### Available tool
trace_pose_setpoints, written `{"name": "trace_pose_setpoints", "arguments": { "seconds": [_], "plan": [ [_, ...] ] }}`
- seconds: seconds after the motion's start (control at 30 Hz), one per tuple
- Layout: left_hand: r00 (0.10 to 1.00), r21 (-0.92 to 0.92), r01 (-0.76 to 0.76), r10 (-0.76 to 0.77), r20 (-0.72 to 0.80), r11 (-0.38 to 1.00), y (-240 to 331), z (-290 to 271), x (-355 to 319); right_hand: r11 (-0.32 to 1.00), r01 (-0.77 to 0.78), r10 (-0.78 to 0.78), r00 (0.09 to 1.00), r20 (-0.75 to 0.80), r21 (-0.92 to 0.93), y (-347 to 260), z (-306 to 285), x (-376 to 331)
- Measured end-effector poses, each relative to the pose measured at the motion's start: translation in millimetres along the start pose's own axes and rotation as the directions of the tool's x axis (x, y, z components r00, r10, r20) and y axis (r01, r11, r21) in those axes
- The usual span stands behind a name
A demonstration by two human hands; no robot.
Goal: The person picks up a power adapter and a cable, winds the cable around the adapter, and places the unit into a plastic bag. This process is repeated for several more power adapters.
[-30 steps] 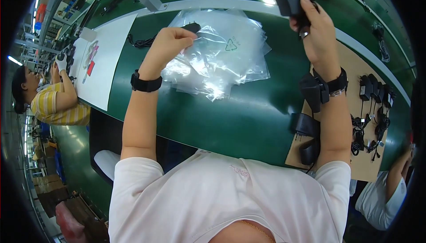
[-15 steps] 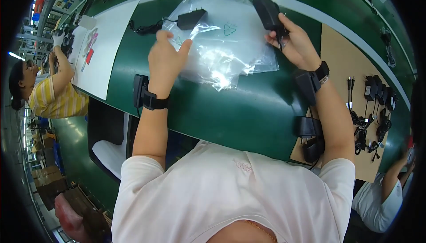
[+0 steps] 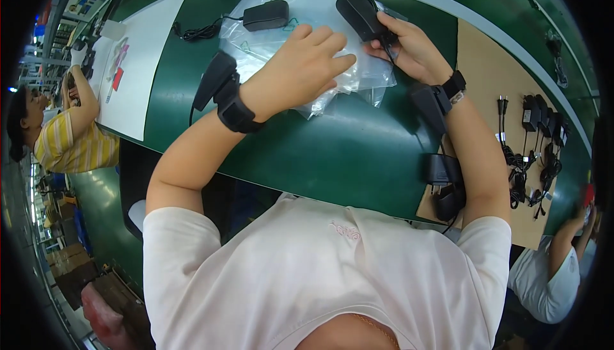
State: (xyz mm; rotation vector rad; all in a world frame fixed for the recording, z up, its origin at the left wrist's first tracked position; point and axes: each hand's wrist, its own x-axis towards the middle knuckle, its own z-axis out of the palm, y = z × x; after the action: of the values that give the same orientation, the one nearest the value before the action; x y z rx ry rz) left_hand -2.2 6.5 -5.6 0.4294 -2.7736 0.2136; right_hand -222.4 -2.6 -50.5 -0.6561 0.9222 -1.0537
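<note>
A heap of clear plastic bags (image 3: 281, 30) lies on the green table (image 3: 332, 151). My left hand (image 3: 300, 71) rests flat on the bags, fingers together and pointing right. Just beyond its fingertips, my right hand (image 3: 409, 46) grips a black power adapter (image 3: 361, 14) over the right end of the bags. A second black adapter (image 3: 265, 14) with a coiled cable (image 3: 198, 30) lies on the bags at the far left. Both wrists carry black bands.
A brown board (image 3: 486, 81) on the right holds several black adapters with cables (image 3: 534, 132). White sheets (image 3: 137, 62) lie on the far left of the table. One person in a striped shirt (image 3: 64, 139) works at left, another in white (image 3: 550, 279) at lower right.
My right hand came down and left, bringing the adapter to the bags. My left hand slid right across the bags toward it, and the view shifted.
</note>
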Motion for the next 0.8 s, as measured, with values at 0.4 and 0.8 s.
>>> {"name": "trace_pose_setpoints", "arguments": {
  "seconds": [0.4,0.8],
  "plan": [
    [0.922,-0.171,0.384,-0.387,0.022,0.907,-22,1,22,0.976,0.187,-0.187,0.982,-0.009,0.110,-35,2,-13],
    [0.774,-0.419,0.534,-0.624,-0.107,0.734,0,4,73,0.909,0.306,-0.352,0.927,0.129,0.284,-54,32,-49]
  ]
}}
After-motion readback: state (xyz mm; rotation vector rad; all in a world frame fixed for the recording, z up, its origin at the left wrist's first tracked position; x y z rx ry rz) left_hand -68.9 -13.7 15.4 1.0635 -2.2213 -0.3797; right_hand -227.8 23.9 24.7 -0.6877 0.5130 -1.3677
